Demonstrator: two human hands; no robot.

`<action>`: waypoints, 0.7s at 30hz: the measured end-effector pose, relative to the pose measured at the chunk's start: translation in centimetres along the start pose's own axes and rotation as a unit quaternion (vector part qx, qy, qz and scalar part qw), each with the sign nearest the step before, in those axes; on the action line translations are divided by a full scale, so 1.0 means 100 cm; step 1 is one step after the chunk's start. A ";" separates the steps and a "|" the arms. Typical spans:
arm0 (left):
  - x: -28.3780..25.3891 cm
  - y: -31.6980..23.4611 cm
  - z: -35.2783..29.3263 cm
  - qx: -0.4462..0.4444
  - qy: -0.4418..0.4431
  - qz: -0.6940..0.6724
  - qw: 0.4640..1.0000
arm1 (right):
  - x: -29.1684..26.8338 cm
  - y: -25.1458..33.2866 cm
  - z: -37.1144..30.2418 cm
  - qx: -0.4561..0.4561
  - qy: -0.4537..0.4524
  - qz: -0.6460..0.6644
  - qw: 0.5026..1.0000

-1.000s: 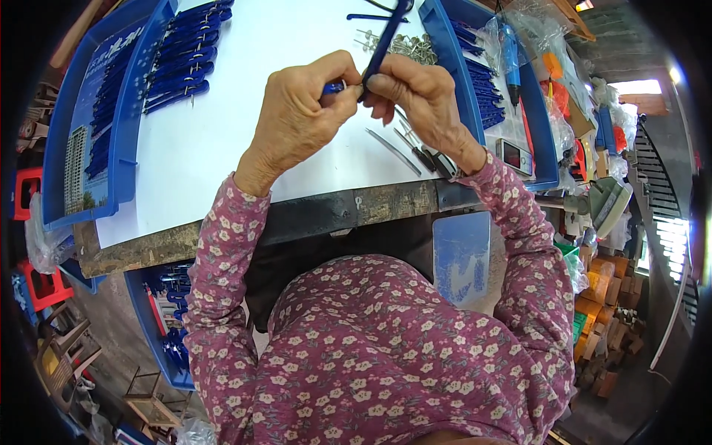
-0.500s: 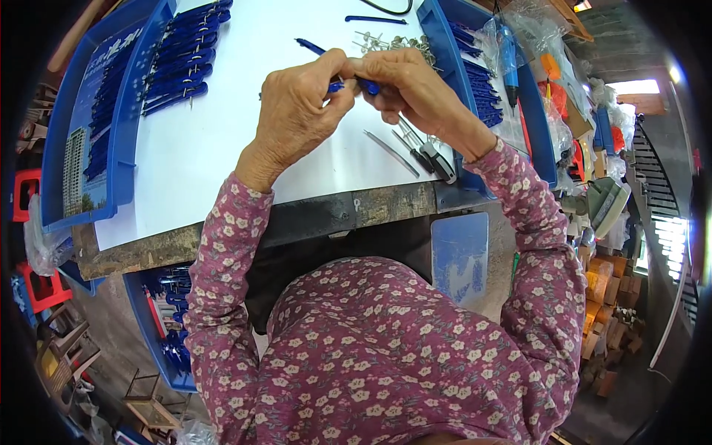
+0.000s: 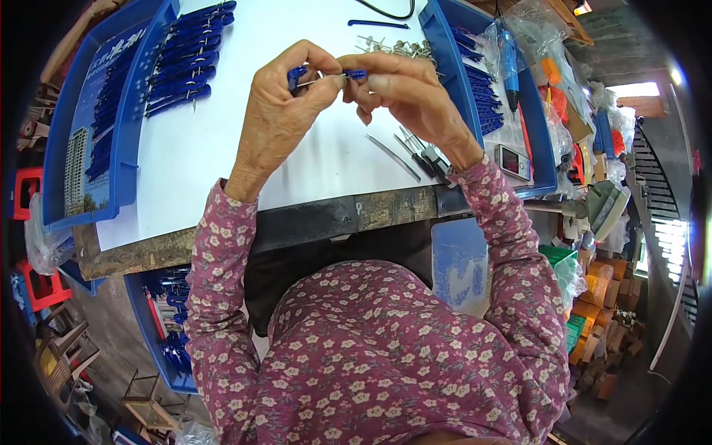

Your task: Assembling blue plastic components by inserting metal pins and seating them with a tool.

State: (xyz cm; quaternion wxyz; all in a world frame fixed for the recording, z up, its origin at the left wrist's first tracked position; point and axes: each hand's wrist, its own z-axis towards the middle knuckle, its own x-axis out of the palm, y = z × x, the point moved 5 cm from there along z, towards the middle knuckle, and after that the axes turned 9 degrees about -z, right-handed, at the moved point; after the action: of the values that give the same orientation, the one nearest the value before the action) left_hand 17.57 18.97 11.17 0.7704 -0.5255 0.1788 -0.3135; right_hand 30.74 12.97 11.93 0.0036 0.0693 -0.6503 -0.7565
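Both hands meet above the white-covered table (image 3: 222,148), close to the pile of small metal pins with round heads (image 3: 404,49). My left hand (image 3: 278,111) is closed, thumb and forefinger pinching a small blue plastic part (image 3: 297,74) with a thin metal piece by it. Fingers of my right hand (image 3: 415,96) are closed round a dark blue end (image 3: 356,75) that meets the left fingertips. Whether the two blue bits are one part, I cannot tell. Below the right hand lie a grey rod (image 3: 394,156) and several thin tools with dark handles (image 3: 423,157).
At left, a blue tray (image 3: 127,174) holds blue parts; a row of blue parts with metal pins (image 3: 180,78) lies alongside. Another blue tray (image 3: 452,63) at right holds blue parts and a small silver device (image 3: 513,162). A blue electric screwdriver (image 3: 509,70) hangs above it.
My left hand has shifted slightly left and turned. The long blue piece that stuck out beyond the hands no longer shows there. My right forearm has moved inward, uncovering the silver device.
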 end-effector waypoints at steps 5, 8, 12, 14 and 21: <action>-0.001 0.005 -0.002 -0.065 0.019 -0.116 0.991 | 0.004 0.000 -0.004 -0.096 -0.061 -0.165 0.980; 0.001 0.008 -0.002 -0.109 0.008 -0.229 0.967 | 0.010 -0.008 -0.004 -0.055 -0.121 -0.122 0.984; 0.000 0.010 -0.002 -0.142 -0.023 -0.281 0.949 | 0.017 -0.009 -0.004 -0.080 -0.174 -0.155 0.969; -0.003 0.015 -0.001 -0.146 -0.027 -0.279 0.949 | 0.018 -0.015 -0.003 -0.059 -0.163 -0.144 0.974; -0.005 0.025 -0.005 -0.122 -0.048 -0.205 0.970 | 0.024 -0.029 0.000 0.029 -0.129 -0.031 0.991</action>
State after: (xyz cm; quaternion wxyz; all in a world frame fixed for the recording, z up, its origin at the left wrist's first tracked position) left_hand 17.61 19.62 8.63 0.6275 -0.6556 0.0671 -0.4146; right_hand 28.56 13.17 8.83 -0.1060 -0.0087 -0.6643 -0.7399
